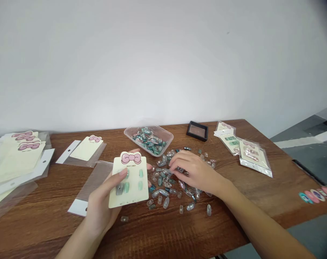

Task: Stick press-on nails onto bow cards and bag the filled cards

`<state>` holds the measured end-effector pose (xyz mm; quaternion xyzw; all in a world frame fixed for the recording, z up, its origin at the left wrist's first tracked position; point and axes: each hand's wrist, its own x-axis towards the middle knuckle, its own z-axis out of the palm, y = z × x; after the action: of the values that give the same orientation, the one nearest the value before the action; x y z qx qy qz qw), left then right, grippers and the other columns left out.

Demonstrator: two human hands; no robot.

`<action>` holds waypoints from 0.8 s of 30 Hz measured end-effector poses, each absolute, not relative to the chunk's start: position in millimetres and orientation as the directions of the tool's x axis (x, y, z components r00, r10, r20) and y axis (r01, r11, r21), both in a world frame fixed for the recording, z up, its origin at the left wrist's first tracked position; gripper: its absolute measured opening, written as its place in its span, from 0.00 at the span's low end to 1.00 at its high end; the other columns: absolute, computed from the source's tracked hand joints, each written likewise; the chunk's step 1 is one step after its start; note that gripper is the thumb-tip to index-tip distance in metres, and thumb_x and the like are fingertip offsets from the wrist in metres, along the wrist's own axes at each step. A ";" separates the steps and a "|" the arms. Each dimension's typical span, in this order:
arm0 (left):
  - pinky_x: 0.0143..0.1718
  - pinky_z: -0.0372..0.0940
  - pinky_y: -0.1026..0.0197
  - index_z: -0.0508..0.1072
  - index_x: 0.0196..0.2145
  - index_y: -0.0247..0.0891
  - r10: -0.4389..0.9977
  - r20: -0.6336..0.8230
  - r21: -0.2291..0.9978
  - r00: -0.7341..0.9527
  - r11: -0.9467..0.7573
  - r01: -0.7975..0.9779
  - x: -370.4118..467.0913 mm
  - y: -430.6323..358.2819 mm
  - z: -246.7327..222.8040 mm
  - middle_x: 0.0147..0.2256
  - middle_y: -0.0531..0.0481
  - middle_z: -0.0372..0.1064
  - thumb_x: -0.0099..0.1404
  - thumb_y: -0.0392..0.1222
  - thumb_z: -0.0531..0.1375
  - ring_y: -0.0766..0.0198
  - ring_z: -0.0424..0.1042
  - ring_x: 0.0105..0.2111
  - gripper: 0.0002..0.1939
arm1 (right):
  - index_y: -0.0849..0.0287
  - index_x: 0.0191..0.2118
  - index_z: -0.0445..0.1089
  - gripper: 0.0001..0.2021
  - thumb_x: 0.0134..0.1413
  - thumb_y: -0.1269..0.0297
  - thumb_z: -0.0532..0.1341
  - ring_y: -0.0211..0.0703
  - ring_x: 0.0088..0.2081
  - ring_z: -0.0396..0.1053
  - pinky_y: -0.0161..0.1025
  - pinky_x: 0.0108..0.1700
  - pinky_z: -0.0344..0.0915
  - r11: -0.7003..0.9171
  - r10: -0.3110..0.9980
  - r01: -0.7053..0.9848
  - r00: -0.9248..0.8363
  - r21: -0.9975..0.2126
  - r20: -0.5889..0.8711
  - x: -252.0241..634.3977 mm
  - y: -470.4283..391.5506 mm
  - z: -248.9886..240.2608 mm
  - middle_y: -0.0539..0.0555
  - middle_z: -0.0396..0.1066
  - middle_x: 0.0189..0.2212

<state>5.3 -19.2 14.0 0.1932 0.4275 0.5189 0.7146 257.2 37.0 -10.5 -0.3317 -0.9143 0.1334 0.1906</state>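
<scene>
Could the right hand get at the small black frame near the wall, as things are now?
Probably yes: the black frame lies uncovered just beyond the right hand, and only a few loose false nails, low and flat, seem to lie between.

Glossy wood-grain table [206,230], clear plastic tub [167,136], smooth matt cream card [135,201].

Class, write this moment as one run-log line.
left hand: holding bow-topped card | right hand: at loose nail pile | tub: behind pile | black frame: near wall
</scene>
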 end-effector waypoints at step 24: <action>0.35 0.75 0.51 0.59 0.66 0.38 0.914 -0.396 0.761 0.087 0.379 -0.526 4.8 -18.3 14.7 0.43 0.39 0.79 0.61 0.42 0.61 0.47 0.80 0.35 0.36 | 0.55 0.39 0.76 0.04 0.60 0.68 0.63 0.47 0.45 0.65 0.47 0.50 0.62 0.705 0.672 0.592 -0.733 -0.391 0.103 270.8 35.4 -18.1 0.55 0.71 0.42</action>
<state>4.8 -18.3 14.7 0.2198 0.4412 0.5118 0.7036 270.8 35.4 -18.1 -0.3452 -0.9155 0.1686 0.1197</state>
